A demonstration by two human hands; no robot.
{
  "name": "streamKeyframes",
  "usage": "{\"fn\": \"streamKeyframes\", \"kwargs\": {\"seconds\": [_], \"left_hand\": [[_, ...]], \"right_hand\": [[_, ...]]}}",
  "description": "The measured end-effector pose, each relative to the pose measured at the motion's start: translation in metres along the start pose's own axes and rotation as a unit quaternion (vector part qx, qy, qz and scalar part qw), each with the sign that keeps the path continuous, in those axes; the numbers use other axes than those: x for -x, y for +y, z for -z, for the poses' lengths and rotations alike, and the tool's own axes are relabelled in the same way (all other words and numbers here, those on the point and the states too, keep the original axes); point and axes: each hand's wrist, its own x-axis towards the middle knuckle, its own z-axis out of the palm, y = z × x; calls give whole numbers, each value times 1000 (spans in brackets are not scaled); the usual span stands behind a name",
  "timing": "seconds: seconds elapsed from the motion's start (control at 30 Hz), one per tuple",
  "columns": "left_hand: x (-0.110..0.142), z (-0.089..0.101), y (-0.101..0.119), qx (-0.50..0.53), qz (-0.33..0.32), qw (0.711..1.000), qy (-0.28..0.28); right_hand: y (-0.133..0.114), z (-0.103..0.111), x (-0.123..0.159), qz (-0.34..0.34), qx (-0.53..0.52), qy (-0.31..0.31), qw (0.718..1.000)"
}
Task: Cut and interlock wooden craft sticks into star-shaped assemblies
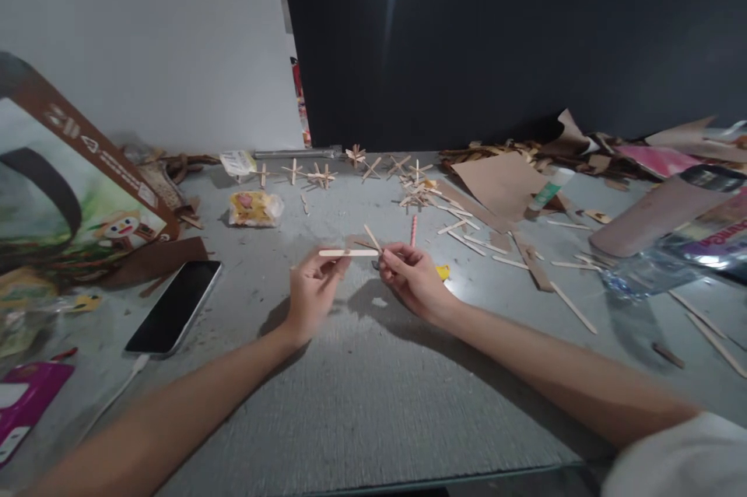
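Observation:
Over the middle of the table, a pale craft stick lies level between my two hands. My left hand is closed on its left part, the fingers curled below it. The fingertips of my right hand pinch the right end, where a second craft stick slants up to the left. Whether the two sticks are joined is hidden by my fingers. Just behind my right hand stands a pink striped rod, and a yellow object shows beside that hand, partly covered.
Several crossed-stick pieces line the back. Loose craft sticks, cardboard, a glue stick and a pink bottle lie right. A wrapped snack, a charging phone and a printed bag are left.

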Motion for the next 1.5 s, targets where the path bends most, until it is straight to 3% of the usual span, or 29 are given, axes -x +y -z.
{"fn": "streamKeyframes", "kwargs": {"seconds": [0.07,0.23,0.5,0.87,1.03,1.5], "left_hand": [[-7,6,-3,-30,-33,999,4],[-14,9,-13,-20,-7,1000,5],[-10,8,-7,-31,-19,999,-15],[-8,6,-7,-82,-46,995,-35],[-7,8,-6,-65,-28,997,-41],[-8,11,-11,-96,-54,993,-47]], "right_hand": [[0,1,0,-13,-6,-11,1000],[4,4,-1,-25,-17,-14,999],[9,9,-6,-17,-32,10,999],[2,6,-6,-48,-74,0,996],[-4,4,-5,-58,-91,-7,994],[-11,-2,-3,-78,-75,-12,994]]}}
